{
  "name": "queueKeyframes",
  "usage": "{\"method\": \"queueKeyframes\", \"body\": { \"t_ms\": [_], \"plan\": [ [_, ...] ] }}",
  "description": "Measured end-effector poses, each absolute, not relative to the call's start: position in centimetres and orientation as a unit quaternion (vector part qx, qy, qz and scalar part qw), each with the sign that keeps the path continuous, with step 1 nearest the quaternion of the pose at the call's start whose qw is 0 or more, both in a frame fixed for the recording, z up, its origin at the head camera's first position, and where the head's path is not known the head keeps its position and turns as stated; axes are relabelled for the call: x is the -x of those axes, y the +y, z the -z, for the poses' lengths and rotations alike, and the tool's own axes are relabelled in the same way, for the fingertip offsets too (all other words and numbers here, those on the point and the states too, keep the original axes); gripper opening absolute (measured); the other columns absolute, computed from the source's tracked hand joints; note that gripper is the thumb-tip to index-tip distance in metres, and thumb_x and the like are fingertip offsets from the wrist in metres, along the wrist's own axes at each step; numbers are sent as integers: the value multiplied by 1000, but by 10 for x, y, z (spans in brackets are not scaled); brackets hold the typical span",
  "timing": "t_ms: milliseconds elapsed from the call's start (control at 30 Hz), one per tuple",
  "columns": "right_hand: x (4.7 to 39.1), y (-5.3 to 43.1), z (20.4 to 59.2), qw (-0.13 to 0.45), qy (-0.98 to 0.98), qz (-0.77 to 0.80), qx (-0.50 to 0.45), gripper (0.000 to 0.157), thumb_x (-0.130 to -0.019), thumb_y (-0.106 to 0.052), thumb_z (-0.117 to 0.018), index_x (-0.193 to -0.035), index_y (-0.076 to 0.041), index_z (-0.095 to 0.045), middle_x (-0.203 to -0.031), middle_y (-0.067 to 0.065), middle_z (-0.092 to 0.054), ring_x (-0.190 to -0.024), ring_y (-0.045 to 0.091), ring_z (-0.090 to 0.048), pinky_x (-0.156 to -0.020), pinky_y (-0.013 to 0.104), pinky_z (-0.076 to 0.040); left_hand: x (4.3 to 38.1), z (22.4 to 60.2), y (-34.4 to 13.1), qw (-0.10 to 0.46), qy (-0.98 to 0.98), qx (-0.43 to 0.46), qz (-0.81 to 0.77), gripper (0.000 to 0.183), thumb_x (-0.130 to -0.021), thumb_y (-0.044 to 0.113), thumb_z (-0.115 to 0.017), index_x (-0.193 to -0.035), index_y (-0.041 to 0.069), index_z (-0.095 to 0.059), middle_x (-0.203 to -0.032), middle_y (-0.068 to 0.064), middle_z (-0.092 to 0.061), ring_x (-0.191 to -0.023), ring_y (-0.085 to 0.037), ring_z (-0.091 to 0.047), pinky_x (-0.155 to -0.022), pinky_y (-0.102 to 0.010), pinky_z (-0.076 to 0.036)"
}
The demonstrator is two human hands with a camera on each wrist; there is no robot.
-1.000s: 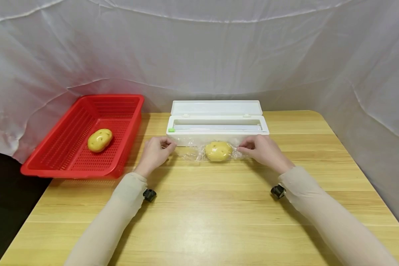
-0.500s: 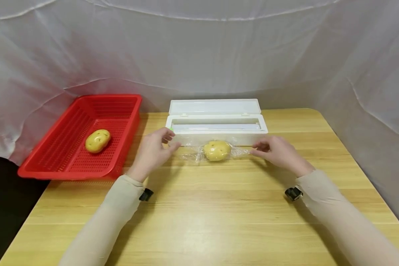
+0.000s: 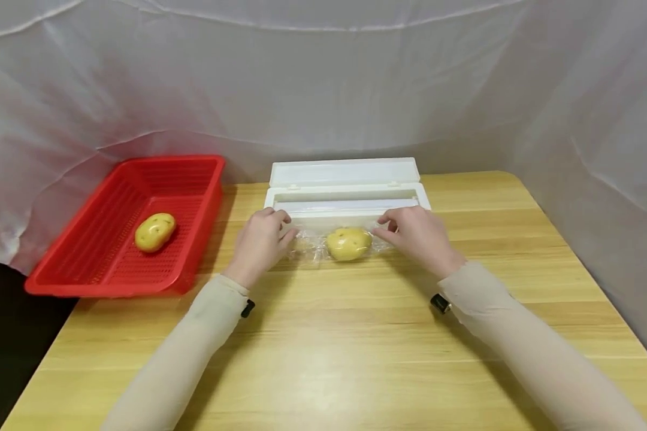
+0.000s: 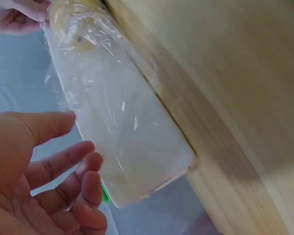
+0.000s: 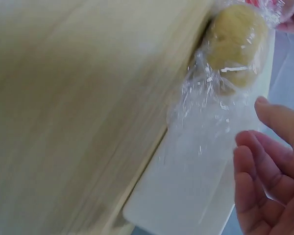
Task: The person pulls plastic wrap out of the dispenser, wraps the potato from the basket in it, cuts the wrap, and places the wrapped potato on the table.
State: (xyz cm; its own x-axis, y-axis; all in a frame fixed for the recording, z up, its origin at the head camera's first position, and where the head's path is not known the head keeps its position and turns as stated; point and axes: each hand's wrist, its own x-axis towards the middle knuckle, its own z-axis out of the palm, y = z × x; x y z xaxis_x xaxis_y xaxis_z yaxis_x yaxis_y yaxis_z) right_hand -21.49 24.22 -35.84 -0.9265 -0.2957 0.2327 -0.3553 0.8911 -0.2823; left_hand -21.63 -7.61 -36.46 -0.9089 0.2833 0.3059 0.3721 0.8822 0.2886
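A yellow potato (image 3: 349, 243) in clear cling film (image 3: 308, 244) lies against the front of a white cling film dispenser (image 3: 329, 190). My left hand (image 3: 260, 242) is by the film's left end; in the left wrist view, its thumb and loosely bent fingers (image 4: 63, 161) stand apart with nothing between them. To the potato's right is my right hand (image 3: 419, 236), close to the film. The right wrist view shows its thumb apart from its bent fingers (image 5: 245, 147), holding nothing. Whether either hand touches the film is unclear.
A red plastic basket (image 3: 196, 245) stands at the left of the wooden table (image 3: 323, 359), with another potato (image 3: 155, 232) inside. The dispenser's lid (image 3: 345, 173) is raised at the back. A pale curtain (image 3: 323, 84) hangs behind the table.
Both hands had their fingertips together at the film's ends, then let go. The right hand moved outward to the right and has come back in towards the potato. The potato stays put.
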Motion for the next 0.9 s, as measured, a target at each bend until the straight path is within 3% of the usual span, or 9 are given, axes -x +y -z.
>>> {"method": "queueKeyframes", "body": {
  "t_ms": [133, 367, 467, 600, 733, 900],
  "plan": [
    [214, 244, 360, 109, -968, -153, -166, 19, -100, -31, -77, -103, -13, -84, -86, 1, -82, -78, 21, -76, -66, 44, -58, 219, 365, -68, 123, -956, 206, 167, 29, -103, 34, -73, -114, 8, -77, -100, -10, -71, -90, -30, -66, -72, -41, -59],
    [205, 263, 357, 92, -961, -176, -192, 9, -99, -22, -77, -97, -14, -83, -83, 0, -78, -76, 16, -69, -73, 40, -55, 218, 358, -40, 146, -931, 293, 162, 27, -104, 32, -72, -118, 9, -77, -112, -10, -74, -104, -30, -70, -87, -44, -61],
    [199, 272, 356, 88, -960, -172, -203, 7, -99, -20, -78, -98, -15, -82, -84, -1, -78, -76, 14, -69, -73, 39, -56, 219, 356, -25, 116, -918, 347, 151, 42, -103, 36, -73, -133, 7, -71, -131, -13, -73, -121, -32, -70, -100, -46, -60],
    [192, 278, 357, 86, -959, -166, -214, 6, -98, -20, -79, -98, -15, -82, -86, -1, -79, -77, 13, -70, -73, 39, -57, 221, 359, -8, 76, -910, 392, 110, 67, -98, 40, -80, -153, 9, -57, -155, -13, -61, -142, -32, -60, -115, -50, -52],
    [187, 281, 359, 94, -955, -165, -226, 6, -97, -19, -80, -98, -14, -83, -89, 0, -80, -77, 13, -72, -72, 39, -60, 221, 360, 2, 81, -908, 409, 48, 79, -93, 44, -84, -159, 17, -52, -149, -6, -63, -138, -27, -58, -109, -48, -52],
    [181, 285, 360, 107, -953, -156, -236, 5, -95, -19, -83, -98, -14, -84, -92, 0, -81, -78, 15, -72, -71, 39, -59, 220, 362, 9, 91, -895, 436, 22, 66, -89, 47, -87, -145, 21, -65, -125, -3, -64, -118, -26, -57, -92, -42, -48]
  ]
}}
